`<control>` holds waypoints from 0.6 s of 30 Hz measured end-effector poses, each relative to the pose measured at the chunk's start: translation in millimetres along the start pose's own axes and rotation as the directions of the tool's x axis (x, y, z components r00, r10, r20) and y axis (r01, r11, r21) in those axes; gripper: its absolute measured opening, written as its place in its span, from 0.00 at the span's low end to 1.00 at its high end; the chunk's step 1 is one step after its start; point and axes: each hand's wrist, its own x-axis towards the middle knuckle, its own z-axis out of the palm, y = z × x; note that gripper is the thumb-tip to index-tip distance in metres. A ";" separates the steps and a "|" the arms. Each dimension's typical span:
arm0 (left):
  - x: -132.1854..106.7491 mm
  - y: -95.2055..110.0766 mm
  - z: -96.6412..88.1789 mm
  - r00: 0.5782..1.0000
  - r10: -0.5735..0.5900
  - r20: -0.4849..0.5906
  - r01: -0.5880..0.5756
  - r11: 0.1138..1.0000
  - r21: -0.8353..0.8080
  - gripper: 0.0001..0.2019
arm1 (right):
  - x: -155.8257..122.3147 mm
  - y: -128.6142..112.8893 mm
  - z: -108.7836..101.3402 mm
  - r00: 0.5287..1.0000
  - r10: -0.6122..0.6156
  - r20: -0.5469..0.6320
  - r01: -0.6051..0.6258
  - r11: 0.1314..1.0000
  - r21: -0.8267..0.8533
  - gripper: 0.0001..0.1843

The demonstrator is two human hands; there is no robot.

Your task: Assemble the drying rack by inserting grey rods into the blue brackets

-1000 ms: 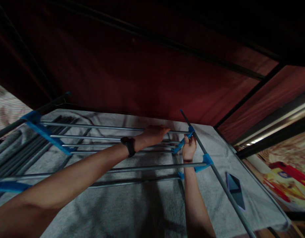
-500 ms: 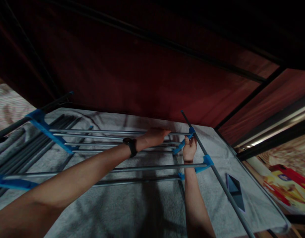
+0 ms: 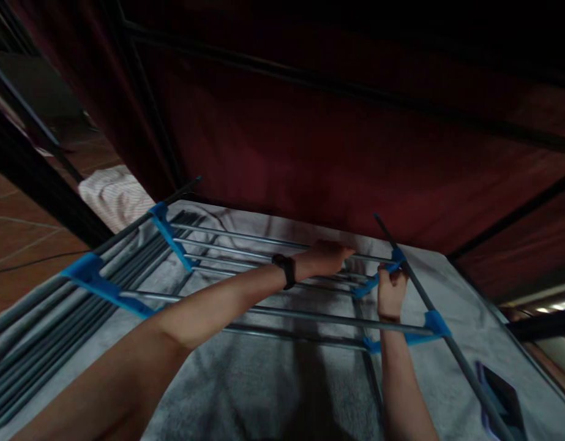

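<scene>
A partly assembled rack of grey metal tubes with blue plastic brackets lies across a grey cloth. My left hand point(image 3: 325, 257), with a black watch on its wrist, reaches across and is closed around the far grey tube point(image 3: 371, 257) near its right end. My right hand point(image 3: 392, 293) comes up from below with fingers curled at the far right blue bracket point(image 3: 395, 260), where that tube meets the long right side pole point(image 3: 422, 291). Nearer to me is another blue bracket point(image 3: 438, 323) on the same pole. On the left, two blue brackets point(image 3: 96, 278) hold the tubes' other ends.
Several loose grey tubes point(image 3: 87, 337) lie side by side on the left of the grey cloth point(image 3: 245, 386). A phone point(image 3: 502, 398) rests at the lower right under the pole. Dark red fabric point(image 3: 300, 159) hangs behind. Tiled floor point(image 3: 20, 226) shows at left.
The view has swung left, so the rack and both hands sit further right in the picture. Both hands keep their places on the tube and bracket.
</scene>
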 end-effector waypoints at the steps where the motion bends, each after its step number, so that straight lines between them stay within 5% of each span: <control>1: -0.8 -0.1 -0.7 1.000 0.010 -0.007 -0.010 1.000 0.001 0.19 | 0.1 -5.0 -0.3 1.000 -0.002 0.003 0.002 1.000 0.002 0.20; 6: -1.5 -3.6 1.0 0.999 0.032 -0.031 -0.032 0.999 0.015 0.15 | 5.3 -24.5 -2.7 0.999 0.023 -0.024 -0.023 1.000 0.002 0.21; 12: -2.5 -14.1 7.6 0.995 0.067 -0.071 -0.067 0.998 0.006 0.17 | 28.0 -11.3 3.8 0.986 0.165 -0.004 -0.162 0.973 0.162 0.17; 18: -35.8 -42.1 -11.3 0.999 -0.031 -0.009 0.032 0.997 0.064 0.23 | 28.1 -15.7 9.0 0.980 0.190 -0.058 -0.184 0.978 0.099 0.16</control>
